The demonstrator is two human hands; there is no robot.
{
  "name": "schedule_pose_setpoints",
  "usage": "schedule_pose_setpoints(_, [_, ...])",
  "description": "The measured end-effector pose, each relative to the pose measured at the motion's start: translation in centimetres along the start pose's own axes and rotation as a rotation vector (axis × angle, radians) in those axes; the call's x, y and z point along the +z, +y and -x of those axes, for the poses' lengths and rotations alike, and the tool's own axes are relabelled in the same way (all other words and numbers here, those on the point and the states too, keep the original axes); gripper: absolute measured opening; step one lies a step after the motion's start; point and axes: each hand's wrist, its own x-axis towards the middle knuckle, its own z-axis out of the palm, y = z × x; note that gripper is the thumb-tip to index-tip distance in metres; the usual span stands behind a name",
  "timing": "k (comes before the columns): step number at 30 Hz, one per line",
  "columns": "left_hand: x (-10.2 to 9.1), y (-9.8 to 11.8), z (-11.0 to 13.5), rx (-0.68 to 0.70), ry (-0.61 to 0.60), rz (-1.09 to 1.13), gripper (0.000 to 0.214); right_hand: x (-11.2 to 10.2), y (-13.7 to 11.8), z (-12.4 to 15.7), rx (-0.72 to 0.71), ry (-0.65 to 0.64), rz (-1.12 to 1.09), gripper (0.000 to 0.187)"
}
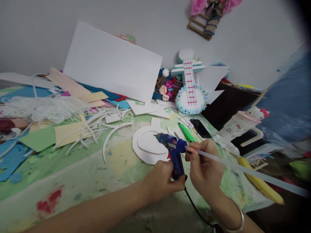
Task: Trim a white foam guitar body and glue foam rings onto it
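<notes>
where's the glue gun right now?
Head view, lower centre: the blue glue gun is held in the left hand, nozzle over the white foam disc; the right hand holds the glue stick at its back.

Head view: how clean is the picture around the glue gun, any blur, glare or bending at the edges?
Head view: the blue plastic glue gun and both hands, left and right, are sharp under soft, even light, no glare; the long translucent glue stick blurs toward the right edge; the top right corner is darkly vignetted; the paint-stained green tabletop curves with wide-angle distortion.
</notes>
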Motion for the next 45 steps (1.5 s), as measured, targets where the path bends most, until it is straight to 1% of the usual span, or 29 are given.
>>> schedule_pose_setpoints(2, [0.0, -0.1, -0.3, -0.012, -0.03, 0.063, 0.017, 0.1, 0.4, -0.1, 0.022, 0.014, 0.025, 0.005])
schedule_pose_setpoints(4, [0.1, -0.2, -0.7, -0.054, -0.062, 0.181, 0.016, 0.2, 0.9, -0.1, 0.082, 0.026, 0.026, 0.007])
schedule_pose_setpoints(5, [0.1, -0.2, -0.9, -0.073, -0.067, 0.236, 0.015, 0.3, 1.2, -0.1, 0.125, 0.023, 0.021, 0.014])
schedule_pose_setpoints(7, [0.3, -0.2, -1.1, -0.087, -0.061, 0.313, 0.014, 0.4, 1.6, 0.0, 0.23, -0.022, 0.025, 0.036])
schedule_pose_setpoints(8, [0.4, -0.2, -1.2, -0.087, -0.065, 0.34, 0.014, 0.5, 1.8, 0.0, 0.291, -0.077, 0.042, 0.044])
schedule_pose_setpoints(9, [0.5, -0.2, -1.3, -0.085, -0.076, 0.361, 0.013, 0.5, 1.8, 0.0, 0.353, -0.16, 0.059, 0.047])
schedule_pose_setpoints(12, [0.6, -0.2, -1.2, -0.102, -0.133, 0.378, 0.016, 0.5, 1.9, -0.2, 0.517, -0.439, 0.072, 0.028])
schedule_pose_setpoints(13, [0.6, -0.2, -1.2, -0.111, -0.145, 0.358, 0.018, 0.5, 1.9, -0.4, 0.553, -0.507, 0.062, 0.03])
schedule_pose_setpoints(15, [0.5, -0.4, -1.1, -0.128, -0.152, 0.297, 0.023, 0.3, 2.1, -1.0, 0.596, -0.558, 0.047, 0.036])
schedule_pose_setpoints(18, [0.2, -0.6, -1.0, -0.168, -0.134, 0.212, 0.032, -0.1, 3.0, -2.5, 0.641, -0.549, 0.004, 0.033])
schedule_pose_setpoints(19, [0.2, -0.7, -1.0, -0.184, -0.135, 0.186, 0.032, -0.4, 3.4, -3.0, 0.663, -0.551, -0.014, 0.031])
schedule_pose_setpoints(21, [0.1, -0.9, -0.8, -0.204, -0.148, 0.143, 0.025, -0.8, 4.3, -4.0, 0.695, -0.609, -0.055, 0.027])
schedule_pose_setpoints(24, [0.2, -0.9, -0.6, -0.166, -0.182, 0.068, 0.025, -1.2, 5.4, -5.2, 0.704, -0.731, -0.105, 0.023])
schedule_pose_setpoints(28, [0.6, -1.0, -0.5, 0.048, -0.199, -0.097, 0.018, -1.0, 6.1, -6.4, 0.689, -0.836, -0.199, 0.019])
schedule_pose_setpoints(30, [0.7, -1.1, -0.4, 0.105, -0.192, -0.138, 0.019, -0.7, 6.3, -7.2, 0.673, -0.849, -0.2, 0.018])
schedule_pose_setpoints(33, [0.8, -1.1, -0.3, 0.087, -0.185, -0.154, 0.022, -0.3, 6.9, -8.3, 0.654, -0.829, -0.183, 0.017])
schedule_pose_setpoints(35, [0.8, -0.9, -0.3, 0.077, -0.187, -0.136, 0.023, -0.1, 7.5, -8.6, 0.666, -0.839, -0.217, 0.018])
schedule_pose_setpoints(38, [0.7, -0.5, -0.2, 0.036, -0.189, -0.068, 0.022, -0.1, 8.6, -8.3, 0.682, -0.864, -0.297, 0.019])
schedule_pose_setpoints(41, [0.5, -0.1, -0.1, -0.017, -0.167, 0.02, 0.017, -0.2, 9.7, -7.4, 0.64, -0.862, -0.273, 0.015])
schedule_pose_setpoints(43, [0.5, 0.1, -0.1, 0.006, -0.149, 0.062, 0.013, -0.3, 10.1, -7.0, 0.594, -0.835, -0.248, 0.013])
schedule_pose_setpoints(45, [0.5, 0.1, -0.1, 0.06, -0.14, 0.077, 0.012, -0.3, 10.2, -6.8, 0.558, -0.806, -0.248, 0.017])
